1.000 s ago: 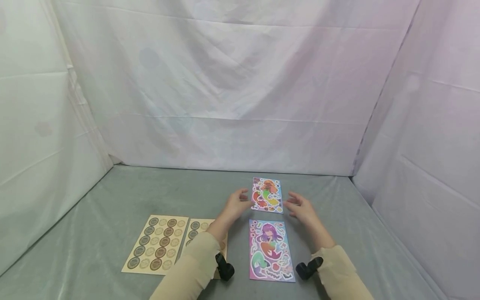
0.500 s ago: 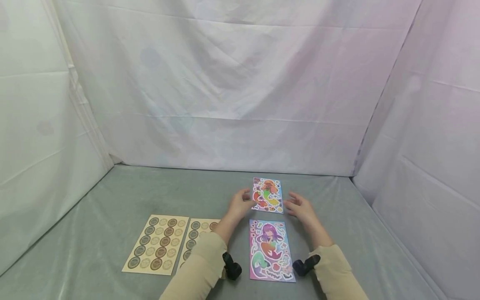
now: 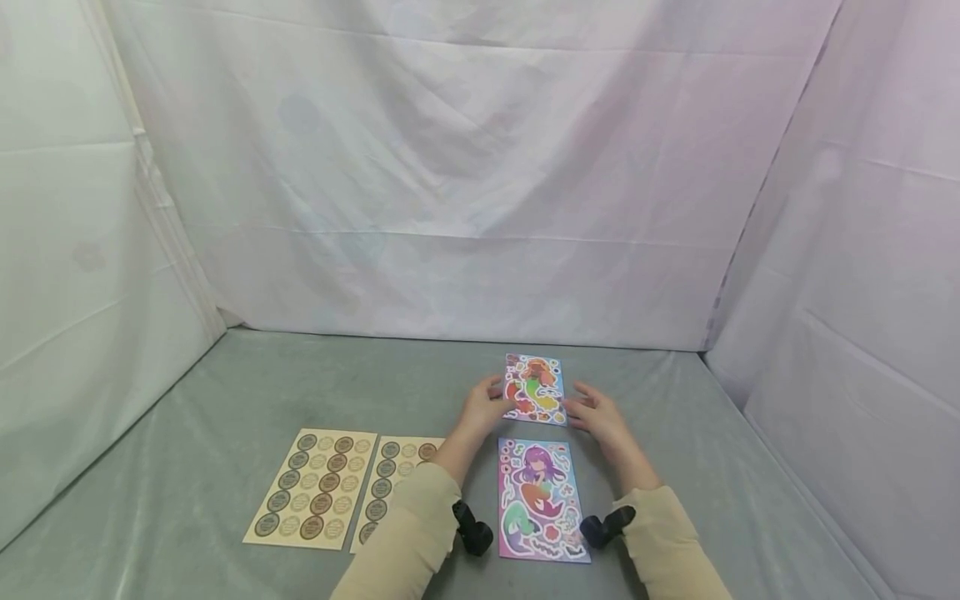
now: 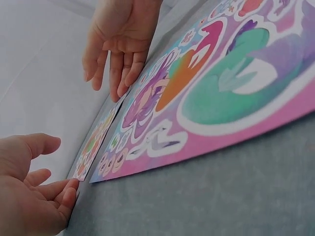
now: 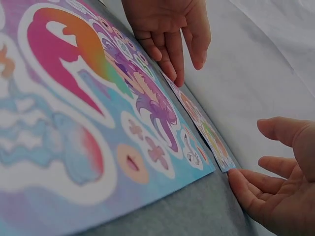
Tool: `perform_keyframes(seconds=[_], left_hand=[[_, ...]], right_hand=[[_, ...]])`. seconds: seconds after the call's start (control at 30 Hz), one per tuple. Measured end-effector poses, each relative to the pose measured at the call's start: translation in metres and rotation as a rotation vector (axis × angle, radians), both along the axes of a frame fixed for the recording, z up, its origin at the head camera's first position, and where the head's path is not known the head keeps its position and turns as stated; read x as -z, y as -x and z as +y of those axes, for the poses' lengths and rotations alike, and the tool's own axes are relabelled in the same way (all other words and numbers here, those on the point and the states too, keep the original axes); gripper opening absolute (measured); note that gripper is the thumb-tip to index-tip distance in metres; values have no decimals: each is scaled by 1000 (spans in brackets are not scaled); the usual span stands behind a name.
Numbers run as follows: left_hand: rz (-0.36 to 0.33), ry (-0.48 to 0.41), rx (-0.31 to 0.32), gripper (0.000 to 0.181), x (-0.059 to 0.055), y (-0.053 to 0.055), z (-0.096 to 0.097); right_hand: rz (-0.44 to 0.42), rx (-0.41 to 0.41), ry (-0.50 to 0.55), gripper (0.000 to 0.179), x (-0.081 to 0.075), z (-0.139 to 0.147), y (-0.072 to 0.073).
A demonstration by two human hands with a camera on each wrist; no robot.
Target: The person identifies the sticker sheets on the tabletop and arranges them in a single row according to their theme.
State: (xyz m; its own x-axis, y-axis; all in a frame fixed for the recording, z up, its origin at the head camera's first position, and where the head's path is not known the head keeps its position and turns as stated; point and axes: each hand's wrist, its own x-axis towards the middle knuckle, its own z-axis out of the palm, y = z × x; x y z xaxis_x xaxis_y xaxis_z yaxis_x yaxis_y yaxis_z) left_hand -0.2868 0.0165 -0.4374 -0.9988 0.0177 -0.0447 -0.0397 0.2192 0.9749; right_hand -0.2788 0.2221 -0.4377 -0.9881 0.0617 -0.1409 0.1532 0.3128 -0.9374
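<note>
A sticker sheet with a mermaid with a green and yellow tail (image 3: 534,388) lies flat at the far side of the table. My left hand (image 3: 482,408) is at its left edge, with the fingertips (image 4: 72,185) against or very close to the border. On the opposite side, my right hand (image 3: 598,417) has its fingertips (image 5: 234,178) at the right edge. Fingers of both hands are loosely bent, and neither hand wraps round the sheet. Nearer to me lies a second sticker sheet with a purple-haired mermaid (image 3: 542,500), between my forearms, a small gap from the first.
Left of these lie two cream sheets of round brown labels: one in full view (image 3: 311,490) and another (image 3: 382,487) partly covered by my left sleeve (image 3: 420,525). Grey cloth (image 3: 187,467) covers the table. White curtains (image 3: 465,167) enclose the back and sides.
My left hand has shifted slightly right, its thumb now over the far sheet's left edge. My right hand has moved a little left, up to the right edge. The sheets stay about in place.
</note>
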Motion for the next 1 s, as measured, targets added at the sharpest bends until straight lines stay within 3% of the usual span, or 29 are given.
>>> perform_keyframes(seconds=[1.0], left_hand=[[23,-61,-109,57,5,-4,6]], right_hand=[[37,53,39,58,3,-6,-7]])
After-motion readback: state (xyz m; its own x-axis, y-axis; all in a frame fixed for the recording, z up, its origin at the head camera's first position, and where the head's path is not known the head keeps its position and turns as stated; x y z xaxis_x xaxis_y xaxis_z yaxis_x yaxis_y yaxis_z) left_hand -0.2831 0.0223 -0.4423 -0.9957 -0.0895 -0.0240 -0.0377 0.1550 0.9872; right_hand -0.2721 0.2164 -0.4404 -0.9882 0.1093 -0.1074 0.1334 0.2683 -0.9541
